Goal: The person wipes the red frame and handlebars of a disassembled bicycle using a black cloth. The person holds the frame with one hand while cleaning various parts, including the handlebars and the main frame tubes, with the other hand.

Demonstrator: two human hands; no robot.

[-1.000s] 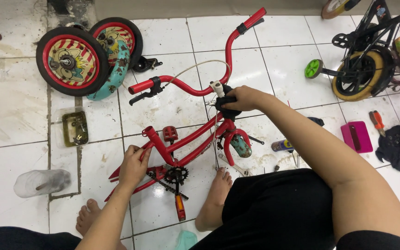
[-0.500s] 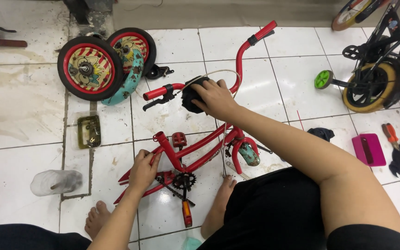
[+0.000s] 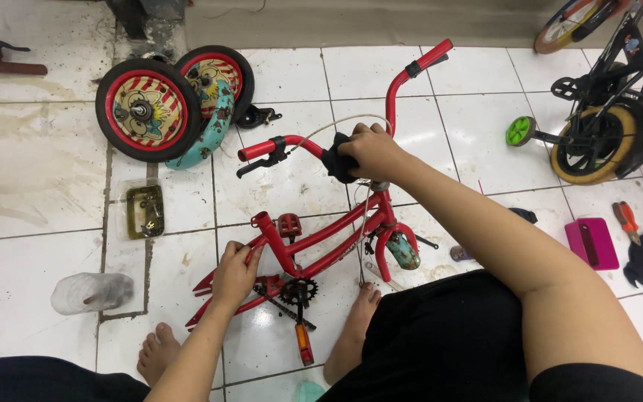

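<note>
You are sitting on the tiled floor (image 3: 39, 179) with a small red bicycle frame (image 3: 321, 249) lying in front of you, between your bare feet. Your right hand (image 3: 372, 152) is gripping the middle of the red handlebar (image 3: 403, 82), fingers wrapped shut around a black cloth (image 3: 334, 158) pressed against the bar. Your left hand (image 3: 234, 272) is holding the rear part of the frame, fingers curled narrowly around a red tube just beside the crank sprocket (image 3: 298, 290). An orange-reflector pedal (image 3: 304, 344) is pointing toward you below the sprocket.

Up and to the left of the frame, 2 wheels (image 3: 143, 112) with red rims and black tyres are leaning together on the floor. Directly left of the frame, a small clear tray of parts (image 3: 145, 211) is lying on a tile, with a clear plastic bag (image 3: 92, 292) nearer to you. To the right of the frame, a pink flat case (image 3: 592, 243) and an orange-handled tool (image 3: 625, 219) are lying on the floor, and further up right a black bicycle with a yellow-rimmed wheel (image 3: 597, 141) is standing.
</note>
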